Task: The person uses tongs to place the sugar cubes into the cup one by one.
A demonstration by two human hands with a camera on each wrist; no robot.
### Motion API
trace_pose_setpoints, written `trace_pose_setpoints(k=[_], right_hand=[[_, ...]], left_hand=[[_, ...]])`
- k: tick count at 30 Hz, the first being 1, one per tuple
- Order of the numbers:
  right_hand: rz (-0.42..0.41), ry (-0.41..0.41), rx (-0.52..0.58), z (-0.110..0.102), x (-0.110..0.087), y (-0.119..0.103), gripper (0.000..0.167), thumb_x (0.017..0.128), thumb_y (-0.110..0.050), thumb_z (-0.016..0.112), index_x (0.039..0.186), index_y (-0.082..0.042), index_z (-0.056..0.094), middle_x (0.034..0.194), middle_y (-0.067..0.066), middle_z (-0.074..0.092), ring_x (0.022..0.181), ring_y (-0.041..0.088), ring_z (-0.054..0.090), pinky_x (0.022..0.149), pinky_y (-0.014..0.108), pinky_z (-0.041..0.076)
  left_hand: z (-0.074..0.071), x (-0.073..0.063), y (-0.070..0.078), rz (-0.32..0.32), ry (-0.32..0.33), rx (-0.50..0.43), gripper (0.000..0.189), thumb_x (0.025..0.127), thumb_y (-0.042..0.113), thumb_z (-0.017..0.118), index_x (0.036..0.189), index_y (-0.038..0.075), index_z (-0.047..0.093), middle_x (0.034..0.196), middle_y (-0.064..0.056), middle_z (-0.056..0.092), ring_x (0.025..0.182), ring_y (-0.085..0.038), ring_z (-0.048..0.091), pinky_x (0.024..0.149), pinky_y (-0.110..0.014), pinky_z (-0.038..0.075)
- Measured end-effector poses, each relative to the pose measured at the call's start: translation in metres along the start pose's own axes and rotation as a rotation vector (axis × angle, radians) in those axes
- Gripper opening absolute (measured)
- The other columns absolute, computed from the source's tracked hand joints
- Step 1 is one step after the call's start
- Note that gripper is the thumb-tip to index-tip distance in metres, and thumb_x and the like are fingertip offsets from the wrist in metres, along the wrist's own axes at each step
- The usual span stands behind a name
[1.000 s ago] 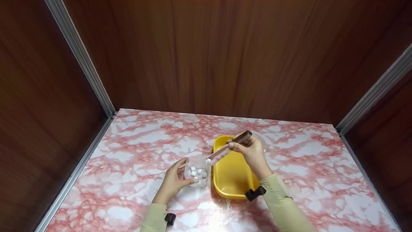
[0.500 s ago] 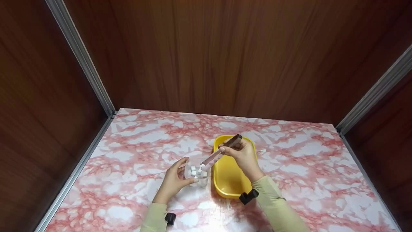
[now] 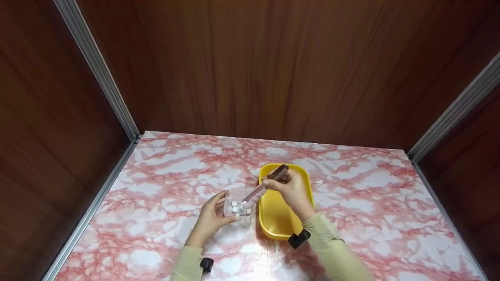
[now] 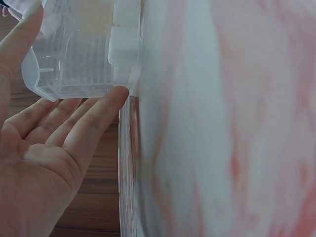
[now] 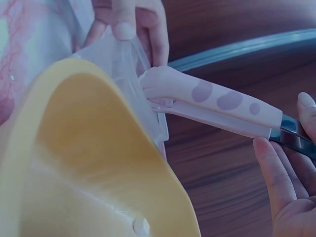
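Note:
My left hand (image 3: pixel 211 220) holds a clear plastic container (image 4: pixel 74 59), thumb at its near side and fingers on the opposite side. Several white cubes (image 3: pixel 234 206) lie inside it; pale blocks (image 4: pixel 124 47) show through its wall in the left wrist view. Between thumb and fingers, my right hand (image 3: pixel 291 191) grips pink tongs (image 5: pixel 212 101) with darker spots and a dark metal handle end. The tongs slant down to the left, their tips inside the container among the cubes. Whether a cube sits between the tips cannot be made out.
Just right of the container stands a yellow tub (image 3: pixel 279 218), below my right hand. A small white piece (image 5: pixel 141 227) lies in it. Another white bit (image 3: pixel 319 182) is on the pink-and-white marbled table (image 3: pixel 375 218). Brown wooden panels (image 3: pixel 250 70) enclose the table's back and sides.
My right hand has moved left and down, bringing the tongs' tips from the container's right rim into it among the cubes. My left hand and the container have stayed in place.

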State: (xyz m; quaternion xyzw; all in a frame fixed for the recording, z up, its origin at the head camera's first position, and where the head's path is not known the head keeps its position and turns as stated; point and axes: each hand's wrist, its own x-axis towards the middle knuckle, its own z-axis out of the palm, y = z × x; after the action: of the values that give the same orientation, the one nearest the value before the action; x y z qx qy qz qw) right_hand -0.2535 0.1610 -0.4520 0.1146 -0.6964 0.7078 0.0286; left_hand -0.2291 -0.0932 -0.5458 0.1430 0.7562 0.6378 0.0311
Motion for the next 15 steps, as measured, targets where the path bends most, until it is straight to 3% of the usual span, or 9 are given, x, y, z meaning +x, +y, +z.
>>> trace_pose_setpoints(k=[3, 15], right_hand=[[-0.003, -0.018, -0.017, 0.005, -0.002, -0.006, 0.02, 0.081, -0.002, 0.076, 0.092, 0.01, 0.064, 0.087, 0.016, 0.071, 0.082, 0.027, 0.068, 0.076, 0.037, 0.056], [-0.043, -0.047, -0.083, 0.015, -0.002, -0.004, 0.02, 0.08, 0.002, 0.075, 0.09, 0.013, 0.063, 0.087, 0.018, 0.071, 0.078, 0.024, 0.069, 0.072, 0.032, 0.056]], left_hand=[[0.0, 0.002, -0.008, -0.009, 0.005, 0.03, 0.088, 0.072, 0.026, 0.085, 0.146, 0.013, 0.039, 0.147, -0.01, 0.039, 0.125, -0.033, 0.047, 0.096, -0.044, 0.045], [-0.001, 0.002, -0.009, 0.005, 0.011, 0.02, 0.086, 0.072, 0.023, 0.086, 0.144, 0.013, 0.041, 0.146, -0.013, 0.04, 0.124, -0.034, 0.048, 0.093, -0.044, 0.047]])
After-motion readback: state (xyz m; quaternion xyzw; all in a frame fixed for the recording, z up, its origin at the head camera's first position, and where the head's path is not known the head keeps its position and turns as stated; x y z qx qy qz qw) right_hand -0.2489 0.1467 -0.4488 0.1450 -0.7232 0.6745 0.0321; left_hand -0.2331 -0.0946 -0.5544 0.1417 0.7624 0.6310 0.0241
